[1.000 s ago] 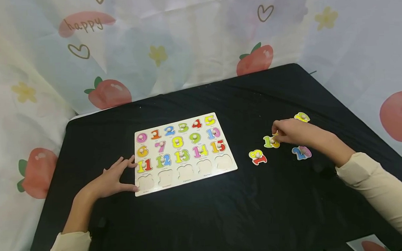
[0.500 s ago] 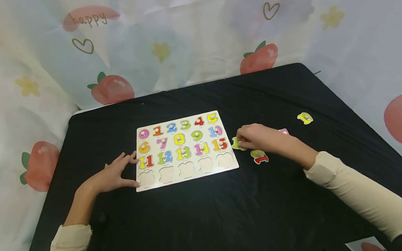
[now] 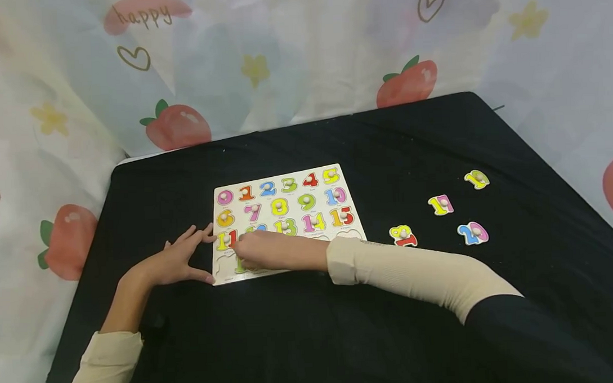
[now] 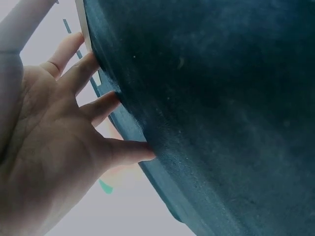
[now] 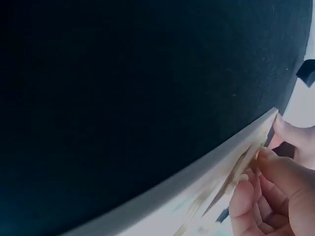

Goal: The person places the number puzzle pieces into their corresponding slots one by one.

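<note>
A wooden number puzzle board lies on the black cloth, its upper rows filled with knobbed number pieces. My left hand rests at the board's left edge, fingers spread; the left wrist view shows its palm. My right hand is over the bottom row, pinching a number piece with a green 1. Most of that piece is covered by the hand. In the right wrist view, thumb and fingers pinch the tilted piece above the board. An unfilled slot shows at the bottom left corner.
Right of the board lie several loose number pieces: a yellow-and-red 18, a yellow-and-pink 17, a blue-and-pink 20 and a yellow piece. A printed curtain hangs behind the black-covered table.
My right hand has carried the green-and-yellow number piece left from among the loose pieces to the board's bottom row. My left hand has stayed at the board's edge.
</note>
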Demonstrator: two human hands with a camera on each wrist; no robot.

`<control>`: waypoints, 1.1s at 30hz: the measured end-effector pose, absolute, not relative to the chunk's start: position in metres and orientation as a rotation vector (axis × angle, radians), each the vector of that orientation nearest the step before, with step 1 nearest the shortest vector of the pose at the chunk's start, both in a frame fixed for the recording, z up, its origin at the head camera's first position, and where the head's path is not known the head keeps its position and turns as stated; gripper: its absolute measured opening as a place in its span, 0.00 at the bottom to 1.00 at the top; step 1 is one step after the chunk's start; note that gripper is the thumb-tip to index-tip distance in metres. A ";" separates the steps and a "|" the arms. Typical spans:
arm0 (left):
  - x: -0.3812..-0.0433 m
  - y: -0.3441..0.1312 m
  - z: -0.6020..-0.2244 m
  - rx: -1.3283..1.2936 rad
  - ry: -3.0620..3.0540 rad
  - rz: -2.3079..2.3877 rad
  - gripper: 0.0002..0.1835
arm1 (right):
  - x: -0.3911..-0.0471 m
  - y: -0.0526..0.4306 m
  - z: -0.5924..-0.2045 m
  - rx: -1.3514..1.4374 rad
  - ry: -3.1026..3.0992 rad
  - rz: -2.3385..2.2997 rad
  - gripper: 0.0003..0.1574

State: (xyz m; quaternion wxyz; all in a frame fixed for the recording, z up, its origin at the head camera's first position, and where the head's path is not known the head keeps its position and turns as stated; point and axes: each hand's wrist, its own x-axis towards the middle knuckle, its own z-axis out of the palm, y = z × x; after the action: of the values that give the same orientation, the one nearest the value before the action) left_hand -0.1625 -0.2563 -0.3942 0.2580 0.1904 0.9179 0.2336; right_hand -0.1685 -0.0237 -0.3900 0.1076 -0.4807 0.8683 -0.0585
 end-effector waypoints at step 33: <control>-0.158 -0.256 -0.394 0.520 2.502 0.644 0.53 | -0.164 0.101 -0.361 -1.054 2.756 -0.213 0.11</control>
State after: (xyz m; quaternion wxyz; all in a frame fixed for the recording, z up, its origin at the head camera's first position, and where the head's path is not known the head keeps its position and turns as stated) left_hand -0.1583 -0.2565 -0.3944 0.2506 0.1910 0.9191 0.2366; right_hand -0.1642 0.1011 -0.3609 0.0916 -0.3549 0.9276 -0.0718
